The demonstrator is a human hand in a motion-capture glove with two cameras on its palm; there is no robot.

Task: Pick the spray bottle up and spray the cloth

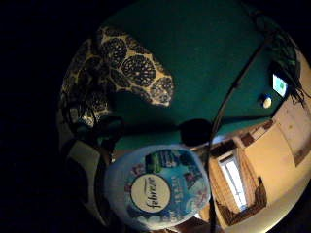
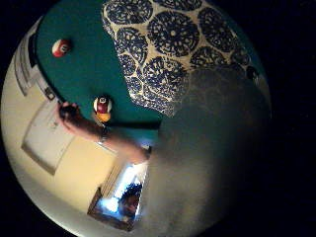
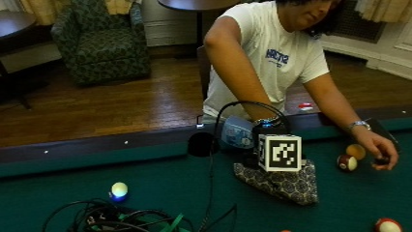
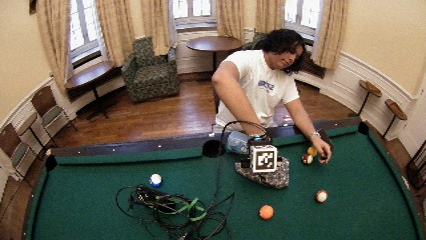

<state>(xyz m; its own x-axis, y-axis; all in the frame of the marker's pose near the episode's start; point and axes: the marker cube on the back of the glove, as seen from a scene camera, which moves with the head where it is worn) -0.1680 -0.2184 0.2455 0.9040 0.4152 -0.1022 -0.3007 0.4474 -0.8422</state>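
I see my black-gloved right hand (image 3: 269, 129) grasping the pale blue plastic Febreze spray bottle (image 3: 237, 133). It sits just above the blue-and-cream patterned cloth (image 3: 283, 181) on green felt.

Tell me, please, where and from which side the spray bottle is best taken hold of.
Probably take the spray bottle round its broad labelled body, coming from the side of the cloth, where the right hand is: the rail blocks the far side. Its trigger does not show.
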